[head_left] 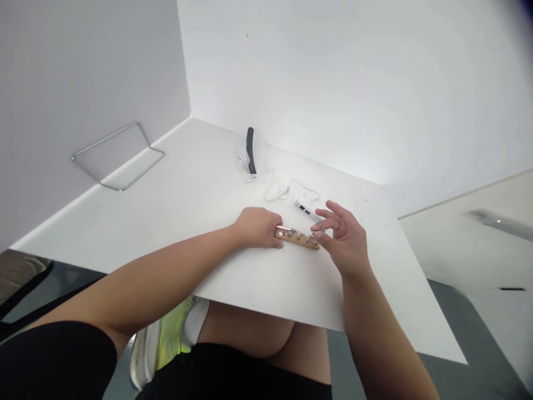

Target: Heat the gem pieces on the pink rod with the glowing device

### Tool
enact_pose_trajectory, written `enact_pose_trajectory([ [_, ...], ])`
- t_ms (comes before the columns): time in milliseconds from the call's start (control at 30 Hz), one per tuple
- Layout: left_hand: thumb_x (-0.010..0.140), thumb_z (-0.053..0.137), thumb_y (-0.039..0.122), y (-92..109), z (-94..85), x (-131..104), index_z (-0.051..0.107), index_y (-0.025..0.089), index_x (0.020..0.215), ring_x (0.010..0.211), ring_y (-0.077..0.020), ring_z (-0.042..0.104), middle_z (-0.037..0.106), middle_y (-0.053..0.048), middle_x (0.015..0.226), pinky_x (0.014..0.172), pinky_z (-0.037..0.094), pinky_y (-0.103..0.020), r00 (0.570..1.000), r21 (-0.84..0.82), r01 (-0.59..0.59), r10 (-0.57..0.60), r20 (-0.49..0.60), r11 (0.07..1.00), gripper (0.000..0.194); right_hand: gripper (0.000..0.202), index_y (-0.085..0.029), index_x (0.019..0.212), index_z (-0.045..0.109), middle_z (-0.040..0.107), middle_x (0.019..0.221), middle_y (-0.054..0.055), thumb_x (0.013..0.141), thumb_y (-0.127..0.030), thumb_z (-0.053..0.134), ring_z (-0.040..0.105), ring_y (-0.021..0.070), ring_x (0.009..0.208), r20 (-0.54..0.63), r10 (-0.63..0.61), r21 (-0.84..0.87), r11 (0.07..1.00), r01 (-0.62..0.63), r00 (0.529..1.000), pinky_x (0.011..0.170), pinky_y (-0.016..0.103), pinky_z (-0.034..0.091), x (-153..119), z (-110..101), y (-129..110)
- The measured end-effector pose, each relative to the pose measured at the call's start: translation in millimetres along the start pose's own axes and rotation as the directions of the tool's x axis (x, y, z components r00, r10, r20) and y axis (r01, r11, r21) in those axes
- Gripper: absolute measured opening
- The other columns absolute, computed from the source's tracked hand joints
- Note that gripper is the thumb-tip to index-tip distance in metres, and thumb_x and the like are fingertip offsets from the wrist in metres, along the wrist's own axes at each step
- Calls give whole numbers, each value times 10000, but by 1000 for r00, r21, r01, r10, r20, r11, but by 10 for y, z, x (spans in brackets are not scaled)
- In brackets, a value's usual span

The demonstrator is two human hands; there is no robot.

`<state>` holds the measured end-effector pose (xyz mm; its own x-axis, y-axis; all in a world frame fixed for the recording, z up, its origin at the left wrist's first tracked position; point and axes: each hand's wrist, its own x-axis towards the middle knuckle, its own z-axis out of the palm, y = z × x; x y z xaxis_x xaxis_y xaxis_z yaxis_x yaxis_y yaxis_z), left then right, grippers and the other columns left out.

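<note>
Wooden block just right of centre, between both hands: slim, straight-edged, pale yellow-brown, long side toward near edge. Carrying a row of small rounded shiny metal knobs. Left grip clamped around left end of block. Right grip at right end, thumb and index tips nearly together, other fingers spread and raised. Metallic glint at those tips; cannot tell if pinching a separate small part.

Just beyond right end: flat, narrow, white device with dark rectangular patches, partly behind right fingers. Farther left of that, loose thin white cord. Far side: curved, smooth black handle-like piece, with clear plastic at its base. Far left: bent metal rod frame, thin, angular, leaning on wall.

Desk: smooth matte white, plain, running into a corner. Grey left wall, bright white far wall. Below near edge: dark grey floor, black shorts, white sock, neon yellow-green shoe.
</note>
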<state>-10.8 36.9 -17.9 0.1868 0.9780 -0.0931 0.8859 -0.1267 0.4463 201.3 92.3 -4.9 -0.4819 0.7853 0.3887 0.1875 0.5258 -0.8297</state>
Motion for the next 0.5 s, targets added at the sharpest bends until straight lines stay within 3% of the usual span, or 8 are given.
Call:
enact_pose_trajectory([
  [100, 607, 553, 665, -3, -27, -38, 605, 223, 847, 754, -201, 596, 663, -10, 789, 560, 330, -260, 996, -86, -2, -5, -85, 996, 506, 614, -239, 1258, 463, 682, 727, -16, 696, -165, 700, 584, 246, 1077, -2, -36, -13, 999, 35, 999, 994, 549, 382, -30, 29, -34],
  [233, 688, 421, 730, 3, -50, -101, 575, 194, 849, 697, -184, 589, 650, -15, 751, 556, 333, -262, 970, -164, -38, -3, -245, 986, 581, 595, -238, 1255, 456, 685, 738, -3, 711, -175, 690, 583, 252, 1075, -92, -122, -67, 991, 116, 988, 973, 552, 405, -89, 109, -111],
  [500, 703, 422, 718, 86, -14, -151, 552, 192, 759, 630, -184, 590, 615, -5, 624, 532, 319, -262, 940, -37, -58, 42, -339, 998, 545, 588, -244, 1250, 456, 683, 743, 1, 714, -155, 680, 591, 257, 1056, -267, -252, -169, 962, 212, 930, 958, 561, 416, -200, 275, -265],
])
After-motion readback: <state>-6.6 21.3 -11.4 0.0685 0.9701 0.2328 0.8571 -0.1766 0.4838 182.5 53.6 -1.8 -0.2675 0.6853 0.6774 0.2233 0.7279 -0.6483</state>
